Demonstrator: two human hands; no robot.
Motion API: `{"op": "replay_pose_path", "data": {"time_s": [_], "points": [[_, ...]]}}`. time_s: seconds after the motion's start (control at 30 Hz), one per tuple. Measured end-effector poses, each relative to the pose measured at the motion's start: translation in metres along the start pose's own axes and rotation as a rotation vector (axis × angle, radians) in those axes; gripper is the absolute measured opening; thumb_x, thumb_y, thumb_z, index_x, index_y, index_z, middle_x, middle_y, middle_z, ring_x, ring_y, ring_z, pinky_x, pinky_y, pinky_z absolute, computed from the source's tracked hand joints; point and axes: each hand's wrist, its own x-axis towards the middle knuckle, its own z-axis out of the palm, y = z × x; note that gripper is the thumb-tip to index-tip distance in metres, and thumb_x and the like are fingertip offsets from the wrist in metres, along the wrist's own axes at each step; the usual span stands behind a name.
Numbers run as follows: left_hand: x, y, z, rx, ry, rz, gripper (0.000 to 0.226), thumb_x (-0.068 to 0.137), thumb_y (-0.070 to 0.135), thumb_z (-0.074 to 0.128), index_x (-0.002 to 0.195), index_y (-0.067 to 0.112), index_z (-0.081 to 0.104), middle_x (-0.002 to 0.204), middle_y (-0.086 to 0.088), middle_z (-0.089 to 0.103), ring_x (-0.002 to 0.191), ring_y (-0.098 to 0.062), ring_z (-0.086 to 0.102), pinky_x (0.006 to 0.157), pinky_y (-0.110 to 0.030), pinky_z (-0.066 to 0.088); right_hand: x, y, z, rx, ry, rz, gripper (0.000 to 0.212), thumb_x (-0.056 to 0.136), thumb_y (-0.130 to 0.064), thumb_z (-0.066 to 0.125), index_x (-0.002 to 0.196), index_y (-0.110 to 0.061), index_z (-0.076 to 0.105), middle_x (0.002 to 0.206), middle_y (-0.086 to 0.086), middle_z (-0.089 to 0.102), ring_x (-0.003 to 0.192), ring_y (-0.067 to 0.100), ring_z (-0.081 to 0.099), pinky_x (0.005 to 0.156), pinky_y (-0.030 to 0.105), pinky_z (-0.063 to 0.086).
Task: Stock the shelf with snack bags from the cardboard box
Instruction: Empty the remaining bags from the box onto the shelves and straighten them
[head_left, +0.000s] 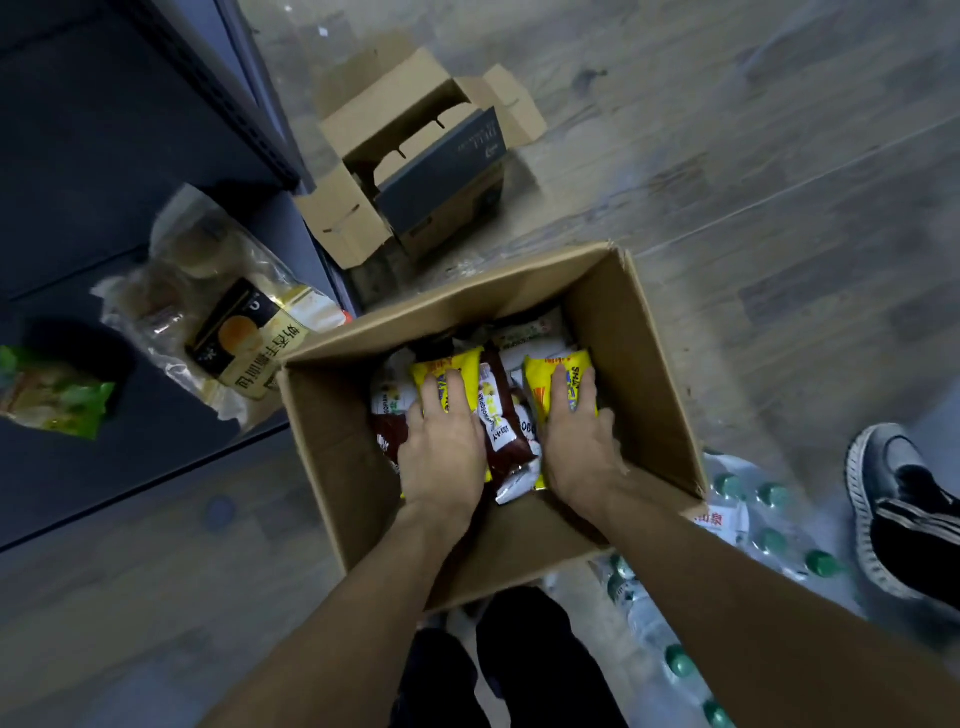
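Shop aisle, by the look: dark retail shelf (104, 156) holding packaged bread (244, 338), shrink-wrapped water bottles (753, 519) and opened cardboard cartons (415, 156) beside it on wood-look flooring.

Dim, flat indoor light; soft shadow inside the cardboard box (644, 364) around both hands. Wide-angle distortion bends the shelf (104, 156) left of the hands. Edges blurred; floor (727, 156) beyond them faintly sheened.

Inside the open cardboard box (332, 452), the left hand (441, 447) and right hand (576, 441) each grip a yellow snack bag (545, 379).
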Motion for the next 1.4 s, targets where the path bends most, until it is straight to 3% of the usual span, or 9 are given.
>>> {"op": "replay_pose_path", "data": {"time_s": [0.1,0.27,0.47,0.67,0.77,0.97,1.2,1.3,1.4], "points": [[-0.028,0.011,-0.051,0.004,0.046,0.015,0.05,0.094,0.029,0.054,0.139,0.017,0.04,0.136,-0.008,0.043,0.114,-0.029,0.053,0.067,-0.04,0.054,-0.026,-0.003,-0.046,0.002,0.027,-0.066,0.078,0.097,-0.013,0.05,0.155,-0.023,-0.002,0.161,0.013,-0.004,0.121,0.038,0.043,0.088,0.043,0.046],[-0.069,0.037,-0.149,0.015,0.06,0.017,0.048,0.096,0.032,0.05,0.141,0.02,0.035,0.141,-0.006,0.038,0.118,-0.027,0.049,0.073,-0.039,0.054,-0.097,-0.011,-0.148,0.011,0.092,-0.168,0.073,0.099,-0.019,0.048,0.155,-0.023,0.003,0.162,0.012,0.001,0.121,0.038,0.045,0.092,0.043,0.045],[-0.126,0.069,-0.278,0.091,0.225,0.094,0.052,0.079,0.026,0.073,0.127,0.017,0.054,0.121,-0.006,0.058,0.094,-0.025,0.064,0.056,-0.035,0.054,-0.198,-0.008,-0.261,0.109,0.196,-0.282,0.068,0.099,-0.024,0.047,0.155,-0.022,0.01,0.161,0.014,0.004,0.121,0.039,0.046,0.096,0.043,0.042],[-0.195,0.097,-0.396,0.059,0.362,0.151,0.052,0.082,0.017,0.071,0.128,0.015,0.047,0.125,-0.01,0.054,0.097,-0.03,0.06,0.055,-0.039,0.055,-0.298,0.0,-0.334,0.231,0.355,-0.294,0.069,0.095,-0.028,0.053,0.154,-0.018,0.02,0.158,0.017,0.016,0.119,0.041,0.05,0.095,0.043,0.044],[-0.225,0.096,-0.446,0.097,0.447,0.18,0.05,0.08,0.02,0.072,0.125,0.018,0.048,0.121,-0.007,0.054,0.092,-0.028,0.059,0.047,-0.037,0.052,-0.342,-0.005,-0.367,0.303,0.431,-0.298,0.07,0.094,-0.023,0.055,0.154,-0.016,0.02,0.157,0.018,0.017,0.121,0.042,0.047,0.1,0.043,0.04],[-0.303,0.053,-0.52,0.17,0.657,0.177,0.047,0.081,0.023,0.07,0.124,0.018,0.052,0.118,-0.006,0.057,0.092,-0.027,0.06,0.044,-0.035,0.049,-0.438,-0.034,-0.409,0.332,0.568,-0.381,0.07,0.093,-0.026,0.055,0.154,-0.018,0.02,0.157,0.016,0.019,0.118,0.041,0.048,0.098,0.045,0.041],[-0.44,-0.049,-0.59,0.228,0.828,-0.002,0.054,0.082,0.032,0.067,0.13,0.019,0.047,0.122,-0.004,0.053,0.093,-0.026,0.058,0.049,-0.035,0.049,-0.569,-0.104,-0.406,0.312,0.624,-0.593,0.07,0.093,-0.03,0.055,0.153,-0.02,0.02,0.157,0.014,0.02,0.132,0.04,0.04,0.101,0.046,0.04],[-0.496,-0.096,-0.613,0.239,0.915,-0.1,0.055,0.081,0.033,0.07,0.13,0.018,0.05,0.119,-0.005,0.055,0.092,-0.026,0.059,0.048,-0.035,0.05,-0.631,-0.143,-0.407,0.302,0.696,-0.738,0.07,0.091,-0.029,0.056,0.151,-0.02,0.023,0.153,0.013,0.025,0.125,0.04,0.046,0.095,0.047,0.044],[-0.542,-0.139,-0.629,0.231,0.955,-0.163,0.055,0.091,0.033,0.059,0.14,0.018,0.04,0.134,-0.007,0.047,0.106,-0.028,0.056,0.06,-0.039,0.054,-0.692,-0.177,-0.407,0.275,0.767,-0.868,0.067,0.09,-0.03,0.058,0.148,-0.02,0.026,0.15,0.011,0.027,0.116,0.04,0.051,0.085,0.048,0.048]]}}
